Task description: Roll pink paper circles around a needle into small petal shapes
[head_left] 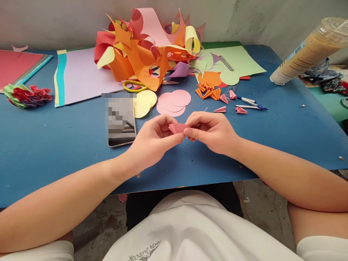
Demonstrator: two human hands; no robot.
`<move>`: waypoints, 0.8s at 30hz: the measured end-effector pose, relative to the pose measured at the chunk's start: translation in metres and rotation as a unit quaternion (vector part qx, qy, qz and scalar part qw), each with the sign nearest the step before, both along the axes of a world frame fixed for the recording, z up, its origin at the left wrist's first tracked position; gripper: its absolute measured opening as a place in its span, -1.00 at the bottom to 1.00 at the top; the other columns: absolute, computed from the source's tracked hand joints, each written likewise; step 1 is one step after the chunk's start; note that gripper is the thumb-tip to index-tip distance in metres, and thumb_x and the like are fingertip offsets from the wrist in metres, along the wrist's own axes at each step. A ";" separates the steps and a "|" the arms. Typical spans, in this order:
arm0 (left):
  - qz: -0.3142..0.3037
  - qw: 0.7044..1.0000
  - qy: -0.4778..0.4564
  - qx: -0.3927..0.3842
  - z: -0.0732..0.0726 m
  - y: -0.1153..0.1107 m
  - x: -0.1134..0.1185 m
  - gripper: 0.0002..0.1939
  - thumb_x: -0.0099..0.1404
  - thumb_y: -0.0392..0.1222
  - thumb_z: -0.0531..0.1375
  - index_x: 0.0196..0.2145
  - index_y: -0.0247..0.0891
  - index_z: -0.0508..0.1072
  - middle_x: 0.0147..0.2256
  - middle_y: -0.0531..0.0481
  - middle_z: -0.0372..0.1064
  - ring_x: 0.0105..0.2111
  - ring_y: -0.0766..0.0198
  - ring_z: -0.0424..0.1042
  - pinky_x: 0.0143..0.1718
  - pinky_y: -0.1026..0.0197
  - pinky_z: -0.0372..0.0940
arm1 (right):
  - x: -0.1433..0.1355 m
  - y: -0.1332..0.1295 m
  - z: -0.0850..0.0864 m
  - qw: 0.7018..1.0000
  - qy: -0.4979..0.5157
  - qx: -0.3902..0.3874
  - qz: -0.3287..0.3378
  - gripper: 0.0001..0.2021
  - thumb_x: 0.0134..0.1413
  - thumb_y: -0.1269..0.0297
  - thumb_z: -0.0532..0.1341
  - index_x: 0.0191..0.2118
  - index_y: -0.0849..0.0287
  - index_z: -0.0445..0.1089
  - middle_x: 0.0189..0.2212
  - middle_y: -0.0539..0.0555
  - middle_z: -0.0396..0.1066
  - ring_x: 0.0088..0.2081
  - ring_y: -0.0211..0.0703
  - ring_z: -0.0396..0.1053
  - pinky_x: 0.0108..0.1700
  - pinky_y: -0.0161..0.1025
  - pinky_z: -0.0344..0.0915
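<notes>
1. left hand (154, 136): fingers curled closed, thumb and fingertips pinching the left side of a folded pink paper piece (177, 127).
2. right hand (212, 132): closed likewise on the right side of the piece; a thin needle (199, 116) slants up from between its fingers.
3. the paper piece is matte and creased, held just above the near middle of the blue table (54, 145).
4. just beyond the hands lie flat pink circles (175, 101) and yellow circles (146, 102).
5. small cones (209, 92) of orange and pink paper lie right of the circles, near a pen (251, 106).
6. a heap of curled paper offcuts (146, 47) sits at the back.
7. a glossy phone (121, 121) rests left of the hands.
</notes>
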State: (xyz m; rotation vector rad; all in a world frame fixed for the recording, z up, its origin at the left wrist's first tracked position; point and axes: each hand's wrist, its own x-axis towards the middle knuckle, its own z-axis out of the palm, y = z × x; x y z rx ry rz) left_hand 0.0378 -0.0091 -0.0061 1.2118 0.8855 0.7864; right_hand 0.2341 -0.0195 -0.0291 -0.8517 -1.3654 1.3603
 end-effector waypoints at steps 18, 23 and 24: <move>-0.049 0.997 0.053 -0.001 0.002 0.003 0.001 -0.84 0.15 -0.18 0.42 -0.47 -0.24 0.53 -0.45 0.06 0.42 -0.42 0.33 0.32 -0.34 0.26 0.29 | 0.002 -0.001 0.001 0.999 -0.026 -0.011 -0.017 -0.65 -0.11 0.05 0.60 -0.41 0.21 0.57 -0.49 0.02 0.50 -0.51 -0.30 0.34 -0.47 -0.31 0.33; -0.050 0.998 0.041 -0.013 0.001 0.002 0.001 -0.85 0.15 -0.20 0.42 -0.47 -0.25 0.53 -0.45 0.07 0.40 -0.42 0.35 0.31 -0.34 0.29 0.28 | 0.003 0.000 -0.001 1.000 -0.021 -0.019 -0.002 -0.67 -0.07 0.08 0.59 -0.39 0.20 0.57 -0.49 0.01 0.50 -0.50 -0.30 0.34 -0.48 -0.32 0.30; -0.050 0.998 0.041 -0.014 0.001 0.002 0.000 -0.85 0.15 -0.20 0.42 -0.47 -0.25 0.54 -0.45 0.07 0.39 -0.42 0.35 0.31 -0.34 0.28 0.29 | 0.003 0.000 -0.002 1.000 -0.013 -0.013 0.004 -0.70 -0.05 0.10 0.58 -0.38 0.20 0.57 -0.48 0.01 0.51 -0.48 -0.30 0.36 -0.46 -0.32 0.32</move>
